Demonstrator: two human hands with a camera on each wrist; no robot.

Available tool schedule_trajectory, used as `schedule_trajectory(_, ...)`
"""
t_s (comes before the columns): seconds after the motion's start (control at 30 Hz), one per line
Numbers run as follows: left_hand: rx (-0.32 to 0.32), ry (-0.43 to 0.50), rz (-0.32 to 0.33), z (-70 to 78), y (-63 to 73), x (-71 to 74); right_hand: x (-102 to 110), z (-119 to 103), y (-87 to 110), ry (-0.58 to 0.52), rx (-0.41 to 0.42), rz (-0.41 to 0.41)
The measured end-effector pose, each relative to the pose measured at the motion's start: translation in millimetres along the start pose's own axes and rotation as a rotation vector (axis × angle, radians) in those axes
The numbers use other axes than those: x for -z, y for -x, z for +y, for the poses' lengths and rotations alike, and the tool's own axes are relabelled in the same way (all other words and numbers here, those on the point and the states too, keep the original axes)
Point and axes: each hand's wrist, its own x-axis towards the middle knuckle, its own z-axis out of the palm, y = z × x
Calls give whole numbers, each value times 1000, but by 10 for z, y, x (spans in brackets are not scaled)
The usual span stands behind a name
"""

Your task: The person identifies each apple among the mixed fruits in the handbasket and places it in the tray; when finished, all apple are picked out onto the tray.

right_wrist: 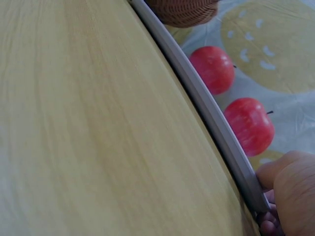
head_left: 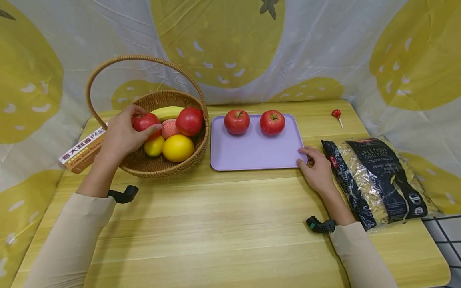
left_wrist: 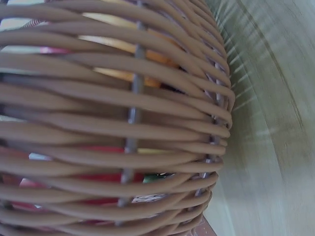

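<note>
Inside the wicker basket (head_left: 163, 173), my left hand (head_left: 124, 132) grips a red apple (head_left: 145, 121) between thumb and fingers. Around it lie another red apple (head_left: 189, 121), a banana (head_left: 167, 113), a pinkish round fruit (head_left: 169, 129) and two yellow fruits, a small one (head_left: 154, 146) and a larger one (head_left: 178, 148). In the left wrist view the basket's woven side (left_wrist: 113, 113) hides that hand. My right hand (head_left: 317, 168) pinches the right front corner of a lilac tray (head_left: 252, 154), thumb at the rim. Two red apples, one left (head_left: 237, 122) and one right (head_left: 272, 123), sit on the tray.
The basket's tall handle (head_left: 144, 58) arches above the fruit. A pasta box (head_left: 84, 150) lies partly behind the basket's left side. To the right are a plastic bag of penne (head_left: 381, 180) and a red lollipop (head_left: 336, 114). A patterned cloth (head_left: 223, 36) hangs behind the table.
</note>
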Motion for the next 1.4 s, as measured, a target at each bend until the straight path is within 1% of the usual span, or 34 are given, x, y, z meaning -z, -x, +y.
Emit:
schedule_trajectory(0.13, 9, 20, -10, -11, 4, -2, -11, 9, -2, 10, -1, -5)
schedule_trajectory(0.23, 51, 38, -13, -6, 9, -1, -8, 9, 0, 13, 1, -6)
schedule_trajectory(0.37, 94, 20, -24, 15, 12, 6, 1, -3, 7, 13, -2, -7)
schedule_trajectory(0.5, 92, -7, -39, 44, 12, 13, 10, -8, 15, 16, -11, -10)
schedule_trajectory(0.67, 95, 8, -21, 76, 33, 14, 8, -10, 19, 18, -14, -9)
schedule_trajectory(0.9, 69, 57, 33, 119, 47, 17, 2, -22, 9, 20, -15, -8)
schedule_trajectory(1.03, 55, 81, 37, 171, 70, 39, -2, -28, 5, 17, -11, -4)
schedule_trajectory(1.23, 28, 107, 35, 294, 154, 51, 0, -34, 12, 15, -12, -1)
schedule_trajectory(1.4, -12, 143, 50, 431, 244, 38, -2, -32, 8, 21, -17, -5)
